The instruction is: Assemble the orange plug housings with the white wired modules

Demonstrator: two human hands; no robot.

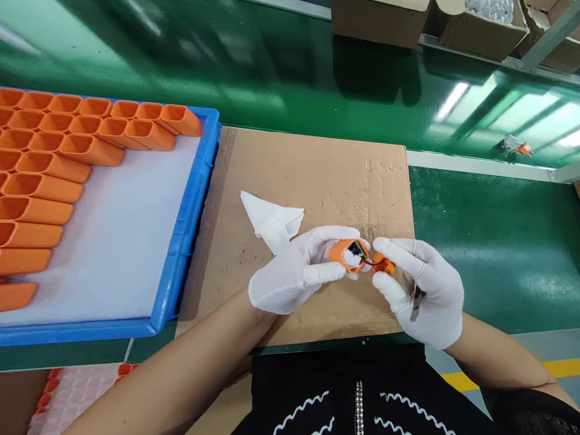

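In white gloves, both my hands meet over the cardboard sheet. My left hand (290, 278) is closed around an orange plastic housing (338, 249), its open end turned right. A dark green circuit board (357, 248) and something white show inside that end. Between thumb and fingertips, my right hand (430, 293) pinches a small orange end cap (384, 266). Thin dark wires (371, 263) run from the housing to the cap. A slim metal tool (415, 304), its kind partly hidden, is tucked in my right palm. Left of the housing lies a crumpled white cloth or tissue (274, 220).
A blue tray (179, 223) at left carries rows of orange sleeves (75, 145) on a white liner. The cardboard sheet (317, 175) lies on a green tabletop (489, 241). Cardboard boxes (380, 21) stand at the back. A small orange-and-grey part (523, 148) rests far right.
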